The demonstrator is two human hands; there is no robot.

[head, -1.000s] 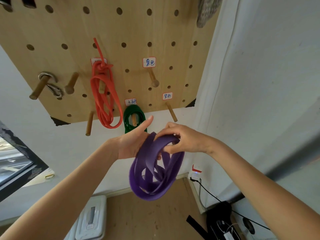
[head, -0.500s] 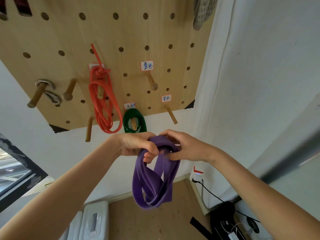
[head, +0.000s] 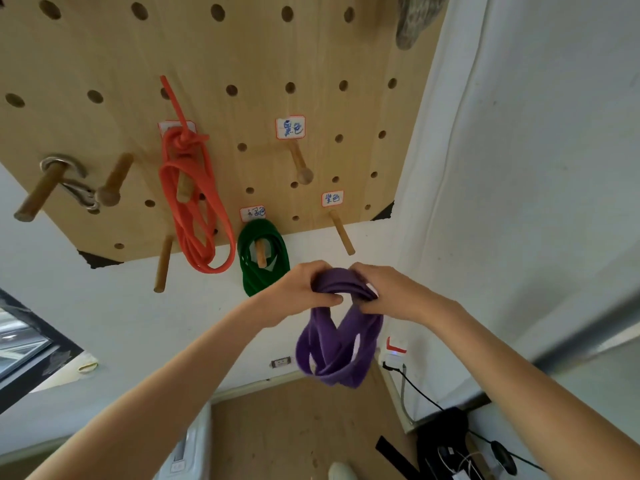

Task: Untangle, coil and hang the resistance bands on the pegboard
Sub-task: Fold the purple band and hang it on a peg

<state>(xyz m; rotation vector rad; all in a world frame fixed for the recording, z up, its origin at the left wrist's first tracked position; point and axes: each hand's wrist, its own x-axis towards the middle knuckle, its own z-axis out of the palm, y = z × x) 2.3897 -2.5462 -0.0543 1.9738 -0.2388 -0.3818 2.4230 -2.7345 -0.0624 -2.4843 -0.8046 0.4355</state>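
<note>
Top of the coiled purple flat rubber band (head: 337, 344) buried under the fingers of the left hand (head: 300, 292) and the right hand (head: 389, 295); exact pinch points not visible. Lower left of the hanging dark green rubber band (head: 261, 268) masked by the left hand. Mottled grey object (head: 414, 20) at the top of the wooden pegboard (head: 104, 57) cropped by the frame. Handwriting on the small white labels (head: 290, 127) too small to read. Both forearms cut off at the lower edge.
</note>
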